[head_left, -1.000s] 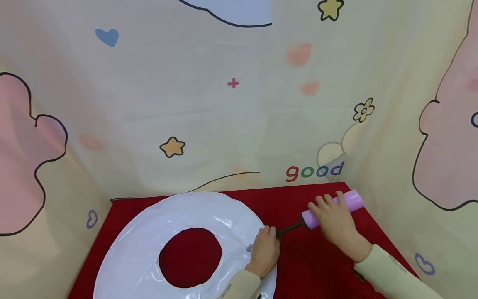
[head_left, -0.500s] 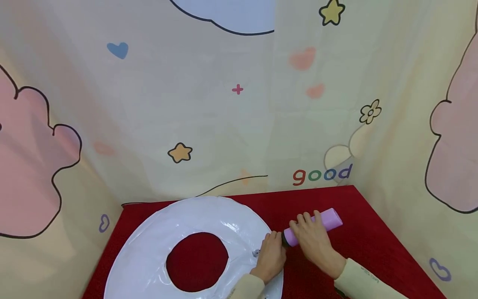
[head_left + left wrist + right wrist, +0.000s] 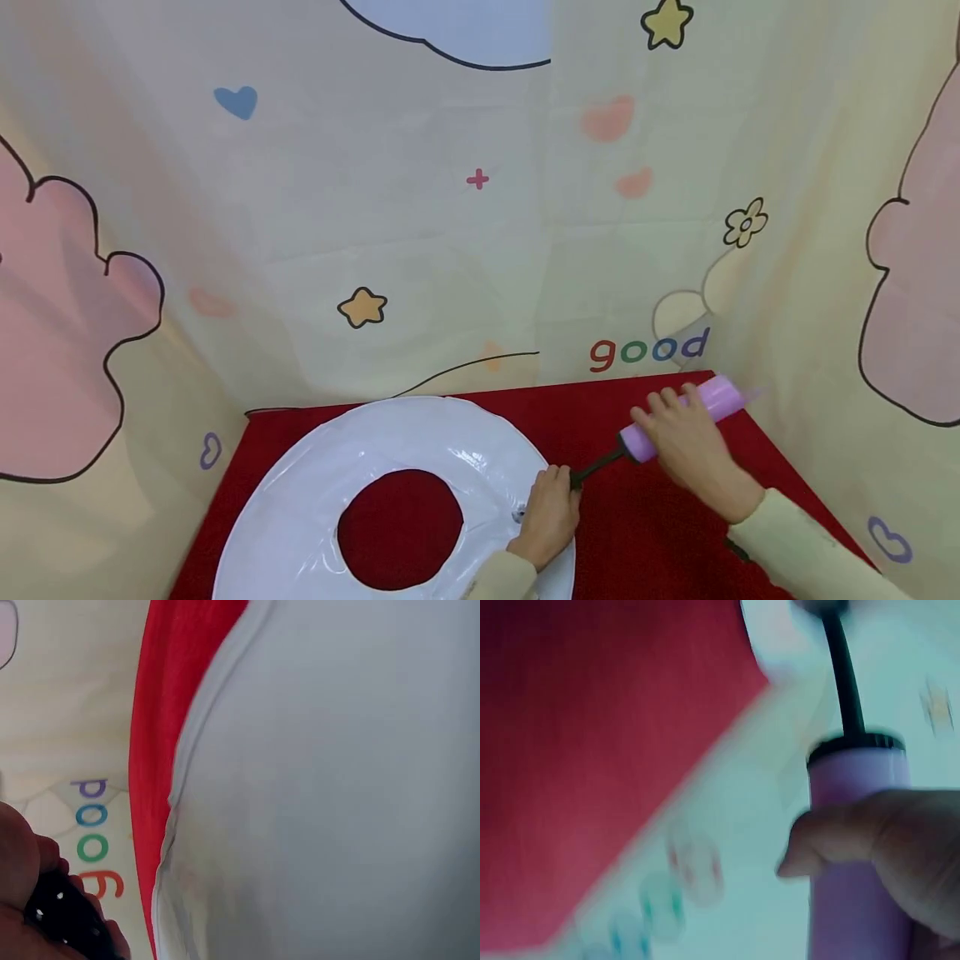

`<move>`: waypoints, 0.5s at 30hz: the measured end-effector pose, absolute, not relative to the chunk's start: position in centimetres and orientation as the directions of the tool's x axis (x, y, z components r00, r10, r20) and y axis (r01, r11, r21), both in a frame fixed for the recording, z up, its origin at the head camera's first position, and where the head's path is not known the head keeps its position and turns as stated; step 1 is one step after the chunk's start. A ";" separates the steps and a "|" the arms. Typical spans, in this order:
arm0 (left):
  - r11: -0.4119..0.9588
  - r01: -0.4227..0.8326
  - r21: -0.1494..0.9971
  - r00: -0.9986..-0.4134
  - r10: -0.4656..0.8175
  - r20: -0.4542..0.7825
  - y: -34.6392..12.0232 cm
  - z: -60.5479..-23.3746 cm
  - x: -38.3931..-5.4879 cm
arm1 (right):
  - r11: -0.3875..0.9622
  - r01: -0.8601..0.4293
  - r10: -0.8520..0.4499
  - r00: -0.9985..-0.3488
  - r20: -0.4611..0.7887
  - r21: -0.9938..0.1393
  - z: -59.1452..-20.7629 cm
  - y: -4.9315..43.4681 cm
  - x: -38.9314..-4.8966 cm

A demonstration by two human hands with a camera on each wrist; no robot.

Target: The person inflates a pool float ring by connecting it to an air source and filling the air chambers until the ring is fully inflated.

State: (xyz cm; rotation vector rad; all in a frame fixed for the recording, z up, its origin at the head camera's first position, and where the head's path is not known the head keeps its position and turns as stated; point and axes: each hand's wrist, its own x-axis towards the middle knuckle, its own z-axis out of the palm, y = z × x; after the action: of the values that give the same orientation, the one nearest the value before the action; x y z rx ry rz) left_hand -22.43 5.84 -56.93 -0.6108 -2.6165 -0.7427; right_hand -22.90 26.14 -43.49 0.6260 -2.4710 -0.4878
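A purple hand pump (image 3: 637, 442) is held aslant above the right part of the table. My right hand (image 3: 690, 446) grips its barrel, fingers wrapped over the top; in the right wrist view the thumb lies across the purple barrel (image 3: 855, 915). The black rod (image 3: 600, 462) is drawn out of the barrel. My left hand (image 3: 550, 512) holds the pump's black handle (image 3: 64, 911), mostly hidden in the head view. Under the left hand lies a large white inflatable ring (image 3: 277, 517), rounded and slightly wrinkled. A clear valve (image 3: 518, 514) shows beside that hand.
A red cloth (image 3: 652, 533) covers the table, and shows through the ring's hole. Pale printed curtains (image 3: 420, 225) stand close behind and at both sides. The ring fills the left and middle of the table.
The right hand pushed the barrel in toward the left hand, then drew it back out to the upper right, baring the rod again. The left hand stays nearly in place.
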 end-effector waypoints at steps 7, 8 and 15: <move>0.810 0.437 0.391 -0.868 0.265 0.420 6.9 -56.7 -21.8 | 0.809 -0.353 -0.547 -0.744 0.383 0.470 -48.5 21.8 -22.1; 0.804 0.440 0.399 -0.869 0.270 0.414 6.8 -56.5 -21.8 | 0.811 -0.359 -0.546 -0.748 0.378 0.462 -48.4 21.9 -22.3; 0.765 0.479 0.430 -0.859 0.307 0.411 6.3 -56.5 -21.9 | 0.822 -0.400 -0.550 -0.742 0.383 0.406 -44.2 27.0 -22.9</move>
State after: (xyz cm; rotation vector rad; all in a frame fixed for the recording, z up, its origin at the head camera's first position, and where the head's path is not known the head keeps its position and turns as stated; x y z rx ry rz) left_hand -21.93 6.29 -56.47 -0.6060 -2.6443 -0.7678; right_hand -22.94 27.04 -44.21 0.7018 -2.5076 -0.4088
